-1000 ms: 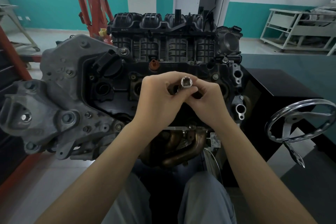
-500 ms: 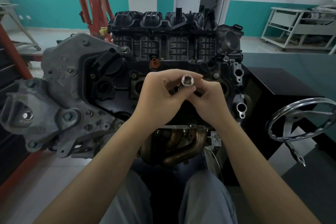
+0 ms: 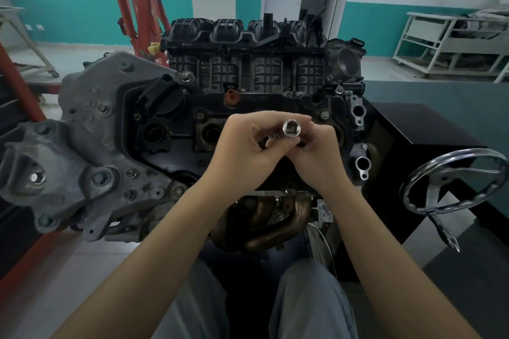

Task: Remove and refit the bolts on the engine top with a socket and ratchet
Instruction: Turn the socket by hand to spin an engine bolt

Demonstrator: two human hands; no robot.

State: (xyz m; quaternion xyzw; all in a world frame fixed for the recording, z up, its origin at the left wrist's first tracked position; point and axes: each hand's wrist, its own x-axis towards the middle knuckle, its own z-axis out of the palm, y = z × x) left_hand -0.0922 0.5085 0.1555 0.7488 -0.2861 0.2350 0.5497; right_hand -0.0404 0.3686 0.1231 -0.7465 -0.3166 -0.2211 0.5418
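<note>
While hands [image 3: 248, 151] hide cover [image 3: 179, 151], handwheel [image 3: 451, 181] right

Socket [image 3: 292, 128] open end tipped more squarely toward camera, short threaded bolt shank [image 3: 273, 135] newly exposed left of it, left hand [image 3: 245, 151] fingers slightly parted

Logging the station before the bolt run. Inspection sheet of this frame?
Surface: engine top, black cover, held on a stand.
Job's things: socket, open end toward camera, held above the cover; bolt seated in cover. Ratchet handle hidden by hands.
Clutter: nothing seen on the cover.
Grip: left hand and right hand both pinch the tool at the socket.
Cables: thin wire below the manifold.
Surroundings: chrome handwheel, red hoist, white rack.
</note>
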